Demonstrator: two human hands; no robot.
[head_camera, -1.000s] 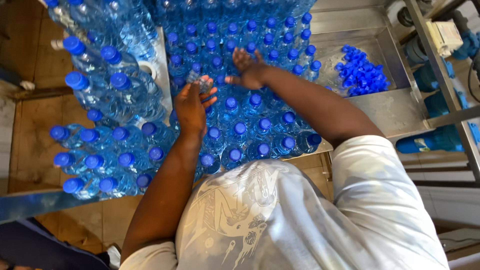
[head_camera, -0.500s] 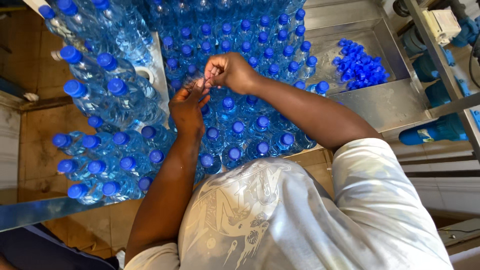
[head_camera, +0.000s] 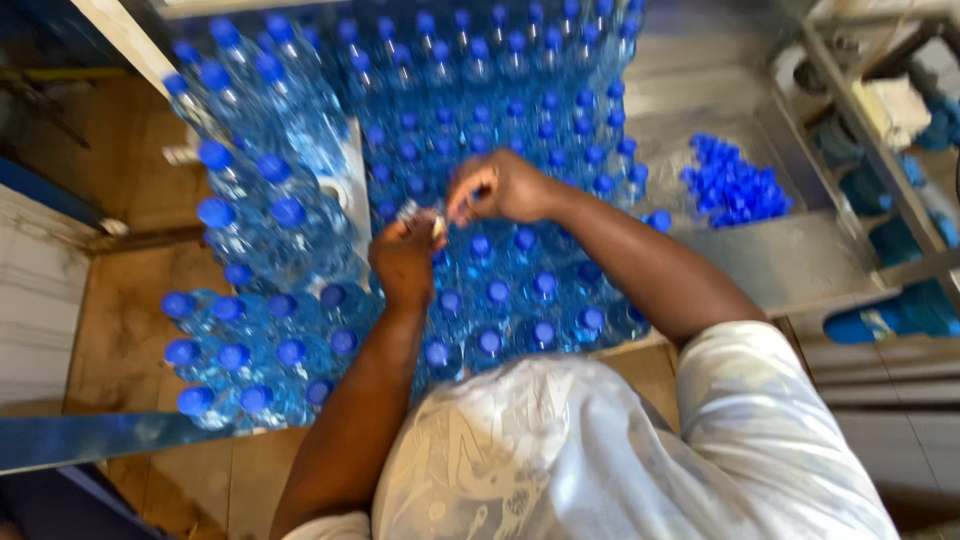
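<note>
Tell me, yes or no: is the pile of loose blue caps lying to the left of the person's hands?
No. The loose blue caps lie on the metal surface to the right of both hands, past the right hand.

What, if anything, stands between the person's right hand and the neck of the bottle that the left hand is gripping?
Nothing visible does. The right hand is already at the neck of the bottle held by the left hand; the capped bottles stand below them.

The bottles (head_camera: 500, 150) are clear with a blue tint, each topped by a bright blue cap. To their right, a pile of loose caps (head_camera: 735, 188) shows the same bright blue on a grey metal tray (head_camera: 760, 265). Below the bottles, the shirt (head_camera: 620, 460) is white with a faint grey print.
</note>
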